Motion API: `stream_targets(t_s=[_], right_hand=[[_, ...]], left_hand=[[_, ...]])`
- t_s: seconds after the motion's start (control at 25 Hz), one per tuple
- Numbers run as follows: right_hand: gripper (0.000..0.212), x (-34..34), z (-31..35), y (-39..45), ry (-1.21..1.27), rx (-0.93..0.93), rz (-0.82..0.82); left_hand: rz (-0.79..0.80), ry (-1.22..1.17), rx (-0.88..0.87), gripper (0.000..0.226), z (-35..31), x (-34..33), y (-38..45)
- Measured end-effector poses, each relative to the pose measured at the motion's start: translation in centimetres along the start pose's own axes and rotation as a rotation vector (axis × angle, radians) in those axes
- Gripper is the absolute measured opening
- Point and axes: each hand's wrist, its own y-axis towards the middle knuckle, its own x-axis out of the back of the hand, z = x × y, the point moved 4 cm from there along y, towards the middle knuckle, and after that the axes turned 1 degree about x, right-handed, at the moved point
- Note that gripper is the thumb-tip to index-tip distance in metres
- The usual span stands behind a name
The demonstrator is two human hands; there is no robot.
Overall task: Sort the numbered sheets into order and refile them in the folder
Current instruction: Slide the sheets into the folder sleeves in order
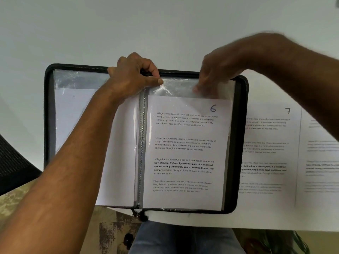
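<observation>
A black zip folder (242, 143) lies open on the white table. The sheet marked 6 (185, 153) sits inside the clear sleeve (176, 88) on the right page. My left hand (134, 76) pinches the sleeve's top edge near the spine. My right hand (214, 76), blurred, grips the sleeve's top edge near the right corner. A plain white sheet (73, 116) fills the left page's sleeve. To the right of the folder lies the sheet marked 7 (271, 153), its left side tucked under the folder's edge.
Another printed sheet (321, 162) lies right of sheet 7, partly under my right forearm. The table's front edge (256, 224) runs just below the folder. A dark mesh chair (12, 162) stands at the left. My knees in jeans (183, 239) show below.
</observation>
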Motion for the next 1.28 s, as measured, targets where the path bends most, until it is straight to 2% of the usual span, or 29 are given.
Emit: stream_targets(t_s=[0.12, 0.2, 0.28, 0.32, 0.4, 0.48, 0.56, 0.64, 0.72, 0.88, 0.92, 0.96, 1.0, 1.04, 1.08, 1.16, 1.28], right_hand=[[0.054, -0.6, -1.3, -1.7, 0.141, 0.001, -0.046], [0.035, -1.8, -2.0, -3.1, 0.236, 0.149, -0.175], [0.012, -3.2, -2.5, -3.9, 0.41, 0.248, -0.405], [0.01, -4.4, -2.8, -4.3, 0.549, 0.246, -0.534], [0.031, -7.4, -2.8, -5.5, 0.894, 0.202, -0.765], [0.062, -11.2, -2.3, -6.4, 1.255, 0.157, -0.876], [0.074, -14.8, -0.5, -7.1, 1.446, 0.107, -0.857], [0.062, -17.9, 1.0, -7.9, 1.474, 0.031, -0.794], [0.045, -19.6, 2.5, -8.8, 1.379, -0.048, -0.708], [0.035, -20.7, 5.4, -9.5, 1.349, -0.093, -0.542], [0.036, -20.6, 6.1, -9.7, 1.378, -0.093, -0.521], [0.048, -20.5, 6.8, -9.9, 1.404, -0.103, -0.482], [0.069, -20.3, 7.3, -9.9, 1.438, -0.119, -0.442], [0.084, -20.0, 8.0, -9.8, 1.487, -0.1, -0.394], [0.076, -19.3, 9.3, -9.8, 1.539, 0.003, -0.356], [0.027, -17.5, 13.3, -9.6, 1.593, 0.239, -0.293], [0.04, -15.8, 18.0, -8.2, 1.629, 0.443, -0.244]], left_hand=[[-0.057, 0.123, 0.027, 0.015, -1.1, -0.3, -0.4], [-0.1, 0.229, 0.025, 0.013, -1.9, -0.7, -1.1], [-0.135, 0.336, 0.016, 0.015, -2.2, -1.2, -2.0], [-0.157, 0.381, -0.003, 0.024, -2.2, -1.5, -2.6], [-0.235, 0.424, -0.073, 0.05, -2.2, -2.3, -4.5], [-0.271, 0.4, -0.131, 0.069, -1.6, -3.5, -7.1], [-0.248, 0.334, -0.145, 0.072, -0.3, -4.9, -10.6], [-0.223, 0.26, -0.167, 0.067, 0.6, -6.3, -13.7], [-0.211, 0.203, -0.199, 0.06, 1.0, -7.2, -15.9], [-0.196, -0.011, -0.122, 0.047, 1.6, -7.5, -19.0], [-0.213, -0.101, -0.069, 0.045, 1.6, -7.2, -19.5], [-0.233, -0.206, -0.002, 0.043, 1.8, -6.8, -19.8], [-0.243, -0.315, 0.069, 0.04, 1.8, -6.2, -20.0], [-0.238, -0.433, 0.14, 0.036, 2.0, -5.6, -20.1], [-0.216, -0.543, 0.202, 0.032, 2.2, -5.0, -20.1], [-0.138, -0.694, 0.266, 0.025, 2.6, -3.5, -20.1], [-0.033, -0.718, 0.339, 0.032, 3.6, -0.5, -20.4]])
